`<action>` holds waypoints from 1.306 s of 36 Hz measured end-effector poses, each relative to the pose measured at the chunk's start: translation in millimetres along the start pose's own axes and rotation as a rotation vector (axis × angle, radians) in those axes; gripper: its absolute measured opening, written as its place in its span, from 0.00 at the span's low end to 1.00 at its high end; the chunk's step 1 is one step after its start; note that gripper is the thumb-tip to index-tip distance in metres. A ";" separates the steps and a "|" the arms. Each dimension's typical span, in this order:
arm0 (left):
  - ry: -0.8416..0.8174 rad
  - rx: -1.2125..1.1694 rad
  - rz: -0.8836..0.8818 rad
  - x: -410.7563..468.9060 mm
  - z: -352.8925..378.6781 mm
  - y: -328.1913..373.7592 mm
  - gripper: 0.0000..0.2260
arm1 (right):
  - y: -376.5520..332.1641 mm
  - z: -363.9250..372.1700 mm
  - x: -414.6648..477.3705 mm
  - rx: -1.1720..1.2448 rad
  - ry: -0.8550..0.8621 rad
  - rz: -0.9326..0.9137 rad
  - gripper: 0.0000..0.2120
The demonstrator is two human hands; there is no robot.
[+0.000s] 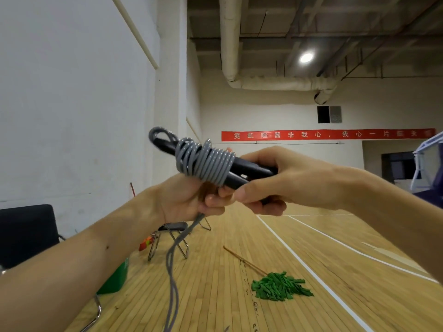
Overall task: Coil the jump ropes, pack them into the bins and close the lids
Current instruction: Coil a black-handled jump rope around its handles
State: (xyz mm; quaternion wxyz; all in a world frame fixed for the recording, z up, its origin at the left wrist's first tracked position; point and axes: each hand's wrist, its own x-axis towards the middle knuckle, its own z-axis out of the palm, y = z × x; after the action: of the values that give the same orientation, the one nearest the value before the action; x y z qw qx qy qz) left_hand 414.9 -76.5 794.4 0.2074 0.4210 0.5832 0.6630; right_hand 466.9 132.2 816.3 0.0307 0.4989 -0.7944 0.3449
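With my right hand (275, 180) gripping the handles (251, 169) and my left hand (184, 202) curled under the jump rope (206, 164) wound between them, I should lay each turn snug beside the last, feeding up the loose tail (173, 271) hanging below my left.

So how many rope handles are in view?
2. One handle lies above the other, both inside the grey coil, held by the right hand.
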 end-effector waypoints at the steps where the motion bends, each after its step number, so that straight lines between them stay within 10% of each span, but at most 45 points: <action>1: -0.059 0.053 0.008 0.9 -0.3 -1.4 0.08 | 0.7 0.1 0.7 0.003 0.028 0.011 0.07; 13: 0.492 0.437 -0.011 4.8 20.2 -17.0 0.15 | 27.7 -9.5 12.4 -0.131 0.383 0.173 0.10; 27: 0.465 0.989 -0.103 2.8 18.4 -19.9 0.08 | 67.9 -24.8 18.8 -0.497 0.615 0.278 0.06; 47: 0.370 2.096 0.201 12.2 21.1 7.2 0.13 | 78.5 -9.0 19.4 -0.641 0.202 0.590 0.09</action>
State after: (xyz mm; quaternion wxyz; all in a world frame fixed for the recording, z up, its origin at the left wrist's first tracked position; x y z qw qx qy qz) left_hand 426.5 -56.1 804.4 -0.4051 0.3282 0.8473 -0.1012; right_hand 390.6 143.2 790.2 0.1614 0.1801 -0.9626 0.1221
